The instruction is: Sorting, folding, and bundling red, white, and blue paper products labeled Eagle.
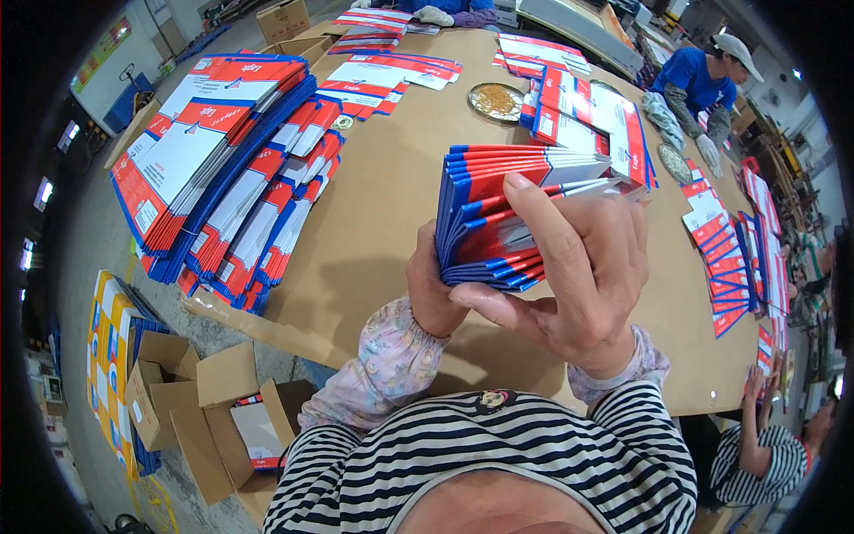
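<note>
Above the near part of the table I hold a fanned stack of flat card packets, red and white with blue edges. My left hand is closed round the stack's left side, its fingers mostly hidden behind it. Across the near right side of the stack lies my right hand, its index finger on the upper packets and its thumb by the lower ones. The packets' edges are spread apart in folds between them.
A tall pile of similar packets covers the table's left side. More packets lie beyond my hands, near a round tin of orange bits. Open cartons stand on the floor at left. Co-workers work around the brown table.
</note>
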Demonstrator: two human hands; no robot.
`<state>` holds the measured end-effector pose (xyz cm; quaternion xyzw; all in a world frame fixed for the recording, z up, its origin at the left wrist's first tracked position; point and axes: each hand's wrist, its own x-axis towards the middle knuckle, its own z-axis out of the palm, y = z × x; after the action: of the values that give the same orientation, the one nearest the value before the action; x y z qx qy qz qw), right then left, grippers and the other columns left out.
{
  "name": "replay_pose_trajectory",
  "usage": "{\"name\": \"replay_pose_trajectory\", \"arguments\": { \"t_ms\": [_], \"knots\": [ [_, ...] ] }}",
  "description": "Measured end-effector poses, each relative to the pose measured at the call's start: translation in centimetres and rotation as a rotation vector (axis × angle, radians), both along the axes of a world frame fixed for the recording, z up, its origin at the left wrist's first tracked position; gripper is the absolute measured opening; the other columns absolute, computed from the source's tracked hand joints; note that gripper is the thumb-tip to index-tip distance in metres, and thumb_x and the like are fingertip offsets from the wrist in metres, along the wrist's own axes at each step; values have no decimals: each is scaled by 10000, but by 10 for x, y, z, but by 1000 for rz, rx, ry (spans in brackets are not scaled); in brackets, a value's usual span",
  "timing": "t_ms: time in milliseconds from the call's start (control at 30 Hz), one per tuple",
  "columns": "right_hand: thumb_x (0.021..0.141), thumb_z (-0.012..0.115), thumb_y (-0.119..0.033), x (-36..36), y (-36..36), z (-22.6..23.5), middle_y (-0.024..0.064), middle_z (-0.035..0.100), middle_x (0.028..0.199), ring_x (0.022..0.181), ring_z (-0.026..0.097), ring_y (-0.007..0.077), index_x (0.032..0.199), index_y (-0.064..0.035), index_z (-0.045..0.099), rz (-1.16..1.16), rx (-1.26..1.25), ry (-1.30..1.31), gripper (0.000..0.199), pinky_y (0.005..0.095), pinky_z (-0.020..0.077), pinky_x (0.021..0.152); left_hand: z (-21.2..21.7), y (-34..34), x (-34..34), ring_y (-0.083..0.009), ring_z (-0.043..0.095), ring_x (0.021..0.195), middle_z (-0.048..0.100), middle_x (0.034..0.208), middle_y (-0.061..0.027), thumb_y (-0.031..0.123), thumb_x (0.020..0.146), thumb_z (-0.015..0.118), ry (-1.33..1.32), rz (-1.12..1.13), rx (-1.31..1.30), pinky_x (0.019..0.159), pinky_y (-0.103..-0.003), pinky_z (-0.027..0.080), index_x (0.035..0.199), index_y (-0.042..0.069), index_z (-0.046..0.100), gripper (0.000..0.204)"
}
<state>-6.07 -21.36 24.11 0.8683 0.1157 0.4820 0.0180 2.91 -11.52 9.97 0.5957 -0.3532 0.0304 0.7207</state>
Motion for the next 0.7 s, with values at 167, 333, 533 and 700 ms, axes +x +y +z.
{"name": "replay_pose_trajectory", "arguments": {
  "t_ms": [167, 333, 533, 700],
  "knots": [
    [592, 799, -463, -5, -2, -2, 92, 521, 995, 802, 481, 205, 1037, -65, 646, 65, 62, -29, 617, 346, 404, 660, 5, 1, -2, -238, 648, 909, 643, 1001, -153, 285, 756, 765, -3, 9, 29, 769, -342, 516, 1150, 13, 441, 577],
    [660, 786, -420, 2, -3, -1, 129, 533, 1123, 970, 531, 285, 988, -83, 586, 114, 87, -49, 511, 394, 441, 814, 3, -4, -3, -235, 644, 916, 638, 1015, -155, 276, 760, 761, 59, -19, -4, 775, -341, 514, 1157, 11, 438, 576],
    [691, 774, -390, 0, 2, -4, 106, 634, 1075, 962, 572, 291, 994, -51, 534, 87, 124, 4, 514, 387, 453, 844, -3, -5, -5, -232, 640, 925, 633, 1032, -158, 265, 765, 756, 141, -40, -43, 783, -339, 512, 1166, 8, 434, 575],
    [681, 781, -379, -1, 1, -4, 106, 637, 1044, 946, 581, 274, 1009, -38, 547, 82, 91, -10, 529, 364, 463, 830, -5, -6, -4, -229, 637, 932, 628, 1046, -160, 257, 769, 752, 207, -56, -79, 789, -338, 510, 1173, 6, 430, 574]
  ]
}}
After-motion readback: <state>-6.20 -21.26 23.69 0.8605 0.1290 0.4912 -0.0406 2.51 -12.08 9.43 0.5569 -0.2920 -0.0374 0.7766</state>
